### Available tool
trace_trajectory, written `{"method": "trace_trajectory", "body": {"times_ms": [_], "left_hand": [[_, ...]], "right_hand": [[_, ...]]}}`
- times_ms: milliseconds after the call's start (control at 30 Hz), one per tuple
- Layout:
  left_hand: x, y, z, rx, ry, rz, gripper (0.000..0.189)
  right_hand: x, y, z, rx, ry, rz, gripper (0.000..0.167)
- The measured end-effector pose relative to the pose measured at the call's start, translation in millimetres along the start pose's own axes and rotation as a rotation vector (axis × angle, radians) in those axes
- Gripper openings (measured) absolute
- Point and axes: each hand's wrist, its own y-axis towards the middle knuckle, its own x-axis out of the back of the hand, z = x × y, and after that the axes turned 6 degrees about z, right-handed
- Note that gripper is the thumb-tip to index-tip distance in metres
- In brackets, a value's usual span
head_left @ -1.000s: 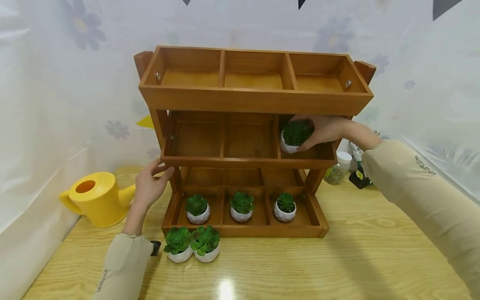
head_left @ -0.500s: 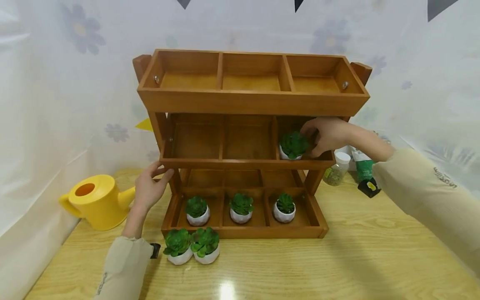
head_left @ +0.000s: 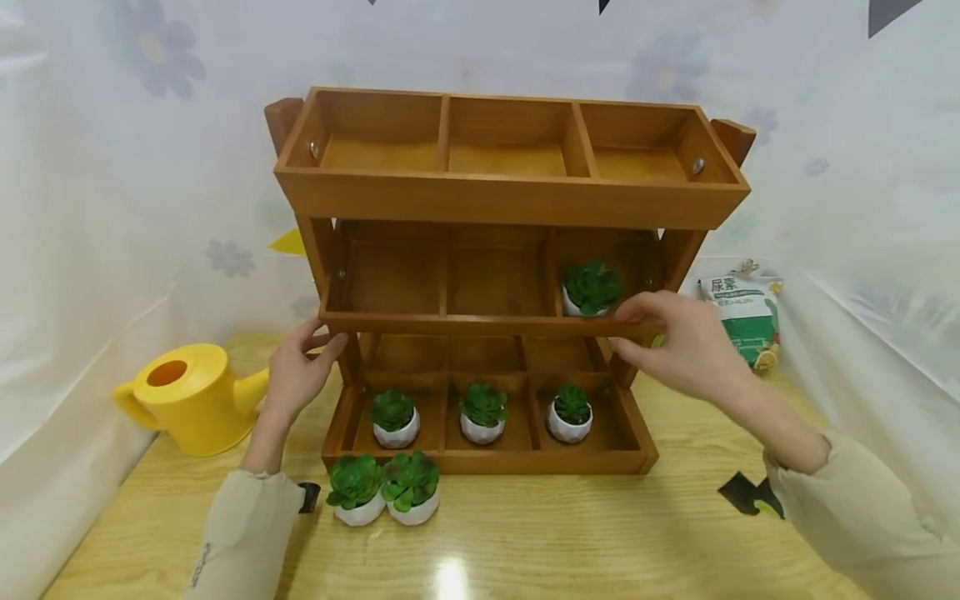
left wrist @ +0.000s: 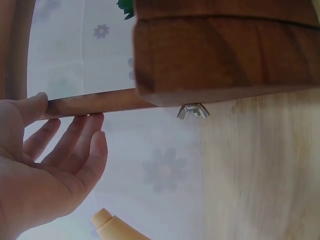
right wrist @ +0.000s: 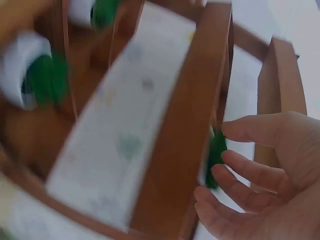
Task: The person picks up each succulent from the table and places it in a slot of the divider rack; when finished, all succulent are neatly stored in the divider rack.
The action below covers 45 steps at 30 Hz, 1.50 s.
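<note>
Currently, nothing is being gripped by the R hand [head_left: 678,346]; its thumb & fingers are being held loosely bent and apart, approx. half open, at the front rim [head_left: 480,326] of the mid tier of the wooden rack [head_left: 510,200]. Whether the rim is being touched can't be told. Just past those fingertips & a bit to their L, a potted succulent [head_left: 592,283] is being held upright in the R compartment of the mid tier, its white pot being partly hidden by the rim.

By the L hand [head_left: 300,371], the L end of the same tier is being pinched, w/ thumb on one side of a narrow wooden edge & fingertips on the other, the small opening being filled by wood. To the R of that grip, in the L wrist view, a metal wing nut [left wrist: 193,111] is being shown under thick wood.

Below & btwn both hands, three small succulents [head_left: 483,408] are being housed in the btm tier, one per compt. Below the L hand & slightly R, two more pots [head_left: 411,487] are being supported side by side on the table [head_left: 562,533]. L of the L hand, a yellow watering can [head_left: 197,398] is being seen; behind & R of the R hand, a white-green bag [head_left: 742,321].
</note>
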Motion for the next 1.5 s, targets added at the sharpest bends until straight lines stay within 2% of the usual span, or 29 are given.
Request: {"method": "trace_trajectory", "body": {"times_ms": [100,267,433,533,700,900,1067,1200,1333,1500], "left_hand": [[0.2,1.1,-1.4,0.010,-0.011,0.005,0.051],[-0.6,0.7,-3.9,0.003,-0.003,0.004,0.051],[-3.0,0.1,-1.8,-0.006,0.009,-0.001,0.050],[-4.0,-1.3,0.1,-0.001,0.035,-0.003,0.051],[-3.1,-4.2,2.3,0.005,0.077,-0.016,0.051],[-1.4,-4.9,2.6,0.020,0.029,-0.046,0.052],[-2.2,-4.0,1.9,0.006,0.006,-0.060,0.050],[-3.3,-2.2,1.6,-0.008,0.001,-0.063,0.048],[-3.4,-1.9,1.2,-0.018,0.007,-0.058,0.047],[-3.5,-2.5,0.3,-0.030,-0.001,-0.043,0.047]], "right_hand": [[-26,-16.5,12,-0.014,0.071,-0.013,0.021],[-71,-38.6,29,-0.104,0.203,0.072,0.019],[-109,-51.0,40,-0.136,0.388,0.134,0.018],[-126,-55.7,47,-0.150,0.486,0.161,0.017],[-149,-60.3,61,-0.157,0.576,0.211,0.018],[-170,-57.3,83,-0.177,0.667,0.263,0.020],[-183,-53.0,95,-0.205,0.718,0.324,0.025],[-190,-50.3,102,-0.209,0.728,0.364,0.039],[-195,-48.4,108,-0.198,0.640,0.390,0.052],[-202,-46.1,116,-0.190,0.565,0.383,0.056]]}}
